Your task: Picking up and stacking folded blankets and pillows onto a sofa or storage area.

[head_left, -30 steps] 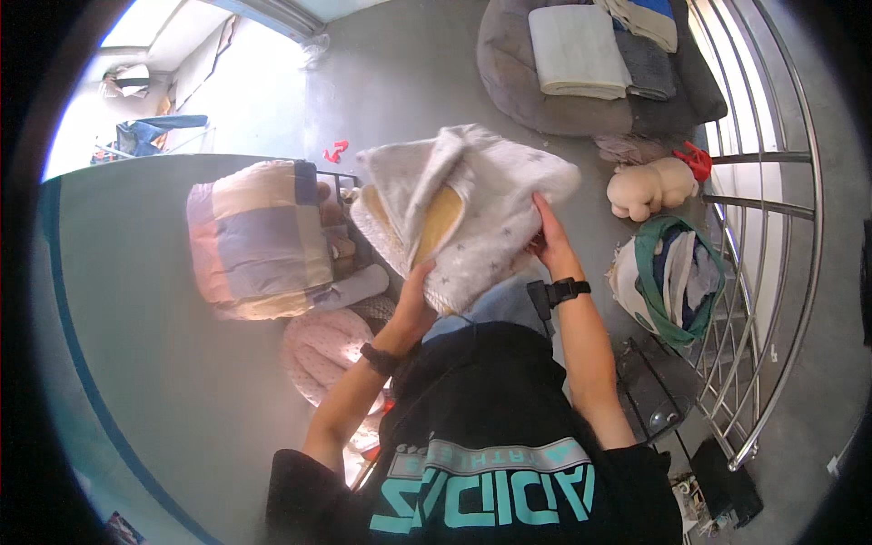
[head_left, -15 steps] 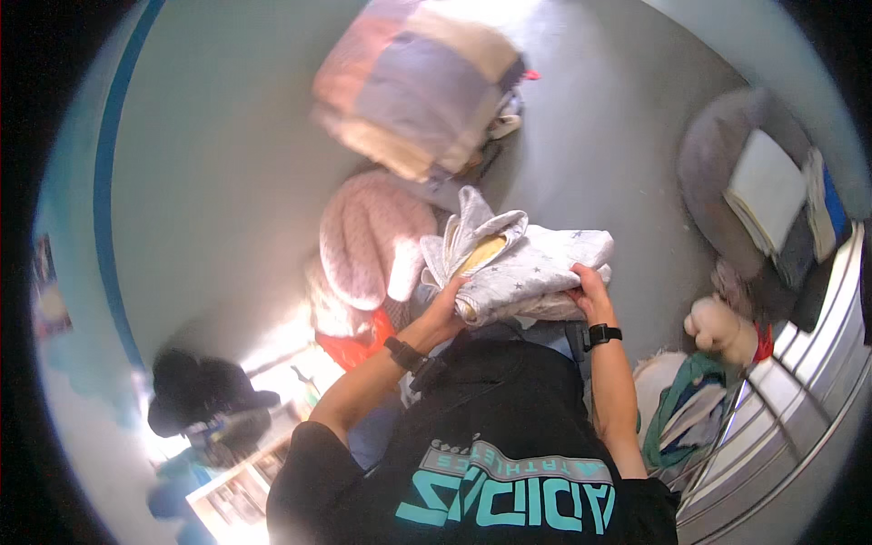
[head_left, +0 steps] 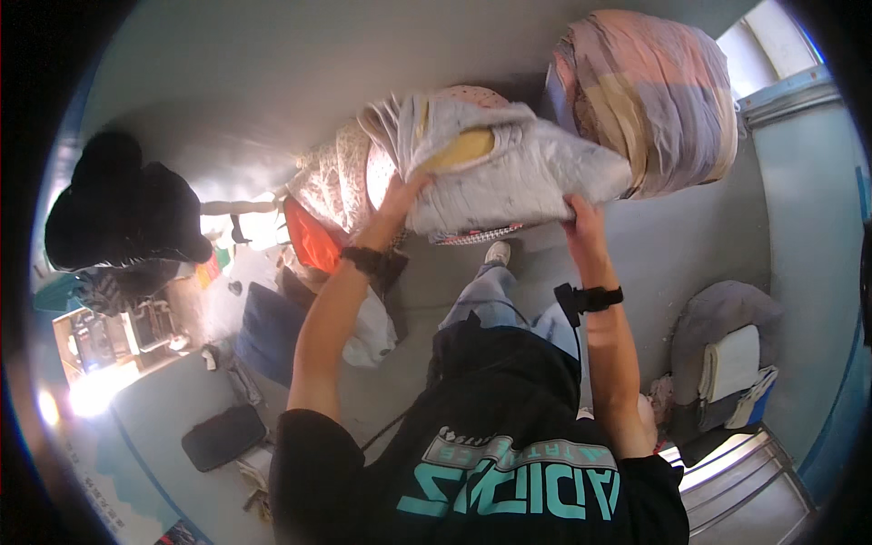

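Note:
Between both hands I carry a folded white-grey blanket (head_left: 536, 168) with small stars and a yellow patch showing in its folds. My left hand (head_left: 402, 195) grips its near left corner, and my right hand (head_left: 584, 218) is closed on the near edge at the right. Both arms reach forward, each wrist wearing a black strap. The blanket's right end lies before a big rounded bundle with a checked pink, tan and purple cover (head_left: 654, 109); whether they touch I cannot tell. Behind the blanket's left end is pale patterned fabric (head_left: 336, 173), partly hidden.
A red-orange bag (head_left: 309, 238) and a dark blue cloth item (head_left: 270, 334) are at my left. Black headwear or clothing (head_left: 118, 213) hangs farther left. At right, a grey round cushion (head_left: 718, 318) bears folded cloths (head_left: 731, 361), near a metal rail (head_left: 749, 495). One shoe (head_left: 498, 252) shows below the blanket.
My view has turned and I have moved, with the checked bundle now at the far right. My arms reach farther forward, still carrying the folded blanket.

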Available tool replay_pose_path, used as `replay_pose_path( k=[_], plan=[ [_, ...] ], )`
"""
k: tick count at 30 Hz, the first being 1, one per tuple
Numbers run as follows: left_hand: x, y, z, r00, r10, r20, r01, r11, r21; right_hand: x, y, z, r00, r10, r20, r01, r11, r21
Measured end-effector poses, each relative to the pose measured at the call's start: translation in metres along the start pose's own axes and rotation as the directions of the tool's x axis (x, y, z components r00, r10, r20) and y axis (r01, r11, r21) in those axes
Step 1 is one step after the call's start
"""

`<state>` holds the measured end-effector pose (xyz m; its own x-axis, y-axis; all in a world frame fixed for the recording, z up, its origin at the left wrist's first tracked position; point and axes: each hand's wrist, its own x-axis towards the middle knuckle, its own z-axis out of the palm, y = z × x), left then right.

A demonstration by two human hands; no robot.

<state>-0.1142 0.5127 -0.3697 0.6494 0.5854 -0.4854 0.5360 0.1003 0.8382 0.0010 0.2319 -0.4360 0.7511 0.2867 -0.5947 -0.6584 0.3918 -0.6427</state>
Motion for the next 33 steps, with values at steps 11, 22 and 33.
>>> replay_pose_path(
  k=[11,22,33],
  plan=[
    [0.117,-0.153,0.005,0.985,-0.157,-0.074,0.134,0.957,-0.259,0.090,0.068,-0.020,0.981,0.095,0.167,-0.079,0.992,-0.103],
    [0.057,-0.300,0.034,0.908,0.105,0.406,-0.261,0.899,0.350,0.115,0.151,-0.112,0.744,-0.239,0.624,0.668,0.249,-0.701],
    [-0.055,-0.142,0.191,0.632,-0.287,0.720,0.515,0.850,-0.113,-0.092,0.006,-0.246,0.872,-0.025,-0.490,0.042,0.999,0.022]
  ],
)
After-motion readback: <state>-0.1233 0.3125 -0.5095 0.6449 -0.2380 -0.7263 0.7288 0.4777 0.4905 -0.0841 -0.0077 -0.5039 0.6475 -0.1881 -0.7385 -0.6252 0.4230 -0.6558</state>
